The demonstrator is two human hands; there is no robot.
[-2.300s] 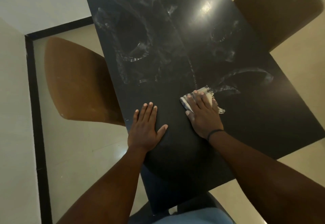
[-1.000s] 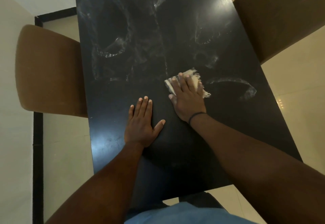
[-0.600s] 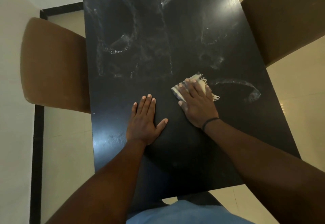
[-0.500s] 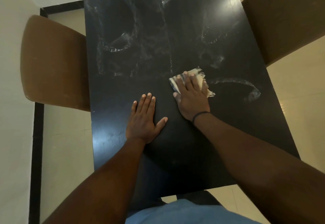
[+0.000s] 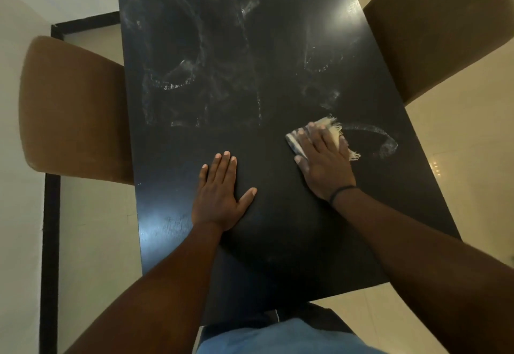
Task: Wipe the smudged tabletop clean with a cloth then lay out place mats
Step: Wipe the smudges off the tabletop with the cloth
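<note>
- Head view: black tabletop [image 5: 278,242] runs from 6 to 12 o'clock, white smudges [image 5: 194,81] over the far half, curved streak [image 5: 383,139] at 3 o'clock.
- Left hand [image 5: 219,195] lies flat on the near tabletop around centre, fingers straight and together, thumb spread toward 3 o'clock, holding nothing.
- Right hand [image 5: 325,161] presses flat on the cloth [image 5: 331,131], fingers extended over it, not curled; dark band on wrist.
- Cloth is pale, folded, frayed fringe sticking out at 1–3 o'clock of the hand, just beside the curved streak.
- Brown chair [image 5: 72,109] at 9 o'clock, second chair [image 5: 434,25] at 2 o'clock, both touching table edges.
- Pale floor [image 5: 459,159] around.
</note>
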